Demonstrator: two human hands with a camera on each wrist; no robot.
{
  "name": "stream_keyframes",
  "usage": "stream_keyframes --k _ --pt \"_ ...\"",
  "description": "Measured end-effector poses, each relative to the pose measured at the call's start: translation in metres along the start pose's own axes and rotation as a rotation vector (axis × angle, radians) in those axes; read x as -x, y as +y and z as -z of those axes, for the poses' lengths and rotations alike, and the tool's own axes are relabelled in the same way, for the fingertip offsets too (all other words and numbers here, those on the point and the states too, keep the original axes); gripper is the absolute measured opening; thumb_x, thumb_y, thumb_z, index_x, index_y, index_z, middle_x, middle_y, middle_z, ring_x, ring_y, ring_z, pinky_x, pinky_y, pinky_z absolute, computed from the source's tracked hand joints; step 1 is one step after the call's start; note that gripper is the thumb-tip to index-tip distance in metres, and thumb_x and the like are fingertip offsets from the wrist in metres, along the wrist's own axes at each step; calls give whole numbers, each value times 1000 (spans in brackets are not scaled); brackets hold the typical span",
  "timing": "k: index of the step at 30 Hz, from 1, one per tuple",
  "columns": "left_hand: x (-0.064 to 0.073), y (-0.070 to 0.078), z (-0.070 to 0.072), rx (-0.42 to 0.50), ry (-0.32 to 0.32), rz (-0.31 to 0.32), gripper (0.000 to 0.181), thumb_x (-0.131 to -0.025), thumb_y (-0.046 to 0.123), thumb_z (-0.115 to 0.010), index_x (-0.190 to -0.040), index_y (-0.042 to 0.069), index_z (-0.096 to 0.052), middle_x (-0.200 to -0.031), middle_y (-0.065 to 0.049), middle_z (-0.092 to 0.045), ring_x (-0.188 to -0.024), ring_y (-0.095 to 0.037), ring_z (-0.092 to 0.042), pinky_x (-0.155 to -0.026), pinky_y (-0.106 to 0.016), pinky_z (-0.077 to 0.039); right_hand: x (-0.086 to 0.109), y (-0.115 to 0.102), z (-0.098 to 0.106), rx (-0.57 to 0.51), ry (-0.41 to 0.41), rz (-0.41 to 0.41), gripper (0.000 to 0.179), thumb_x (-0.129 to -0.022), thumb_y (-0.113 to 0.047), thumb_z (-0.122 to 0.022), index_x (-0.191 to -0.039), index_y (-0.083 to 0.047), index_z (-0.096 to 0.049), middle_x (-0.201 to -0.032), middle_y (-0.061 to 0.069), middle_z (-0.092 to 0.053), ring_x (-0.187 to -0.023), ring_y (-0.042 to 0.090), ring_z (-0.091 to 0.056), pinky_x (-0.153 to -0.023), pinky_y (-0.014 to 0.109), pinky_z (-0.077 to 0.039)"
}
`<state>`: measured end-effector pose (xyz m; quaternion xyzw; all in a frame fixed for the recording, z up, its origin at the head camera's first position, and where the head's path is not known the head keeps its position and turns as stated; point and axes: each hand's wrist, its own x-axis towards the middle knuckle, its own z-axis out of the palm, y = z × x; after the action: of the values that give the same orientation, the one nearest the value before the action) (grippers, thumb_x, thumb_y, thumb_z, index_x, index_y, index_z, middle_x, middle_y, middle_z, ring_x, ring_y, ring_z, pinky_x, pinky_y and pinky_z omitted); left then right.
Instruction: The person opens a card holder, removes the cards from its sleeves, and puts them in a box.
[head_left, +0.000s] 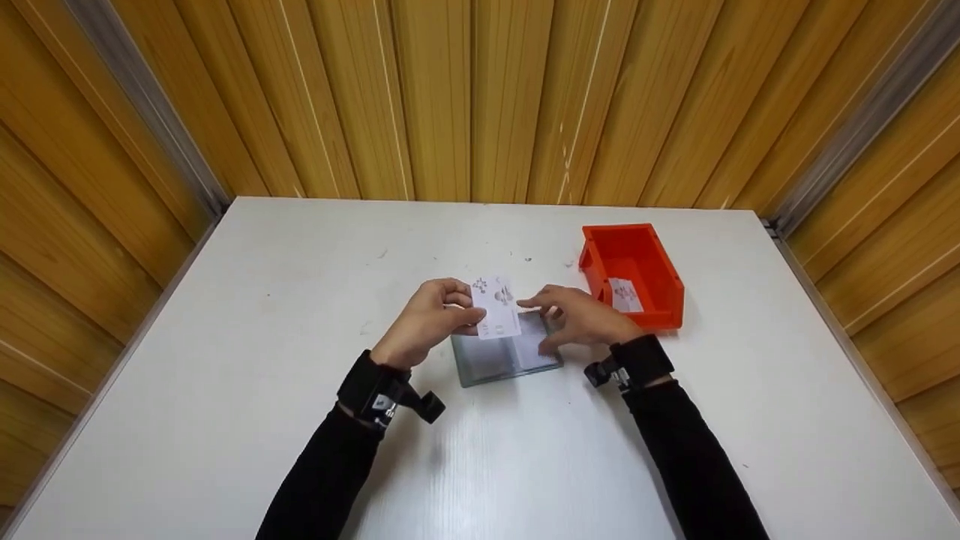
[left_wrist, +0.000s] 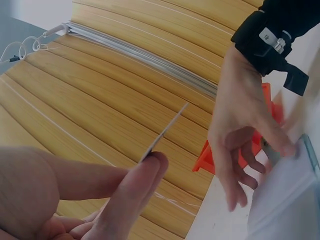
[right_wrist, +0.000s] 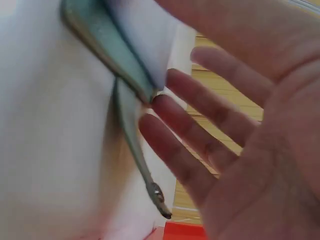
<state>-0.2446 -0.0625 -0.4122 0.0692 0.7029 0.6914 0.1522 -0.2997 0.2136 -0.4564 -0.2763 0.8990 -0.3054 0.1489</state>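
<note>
My left hand [head_left: 429,319] pinches a white card [head_left: 496,309] with small printed figures between thumb and fingers, raised over an opened card holder [head_left: 487,361]. Edge-on, the same card [left_wrist: 167,129] shows as a thin line in the left wrist view. The holder has clear sleeves and a green cover [right_wrist: 102,37], with a snap strap [right_wrist: 134,145] hanging from its edge in the right wrist view. Loosely spread, my right hand [head_left: 583,319] is at the holder's right side, fingertips right at its edge and thumb over the sleeve.
To the right of the holder stands a red plastic bin [head_left: 628,251], close behind my right hand. A printed white card [head_left: 625,295] lies inside it. The white table [head_left: 262,360] meets wood-patterned panels [head_left: 472,97] at the back and sides.
</note>
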Motion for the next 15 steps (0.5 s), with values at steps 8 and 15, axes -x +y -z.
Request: stream_keyframes --k 8,15 --pt "-5 -10 -9 3 21 6 21 -91 -11 -68 -107 -5 -57 -88 -5 -61 -79 -15 -66 -71 -27 -62 -12 -37 -12 -633 250 -90 31 -110 -19 -48 -137 -9 -56 -117 19 -65 -89 30 -70 -83 35 -63" --pt "-11 -18 -12 8 23 16 22 -90 -10 -68 -109 -6 -58 -91 -8 -64 -81 -16 -68 -72 -26 -62 -15 -50 -20 -882 167 -165 25 -110 -23 -42 -128 -10 -55 -119 11 -63 -92 26 -64 -74 31 -58"
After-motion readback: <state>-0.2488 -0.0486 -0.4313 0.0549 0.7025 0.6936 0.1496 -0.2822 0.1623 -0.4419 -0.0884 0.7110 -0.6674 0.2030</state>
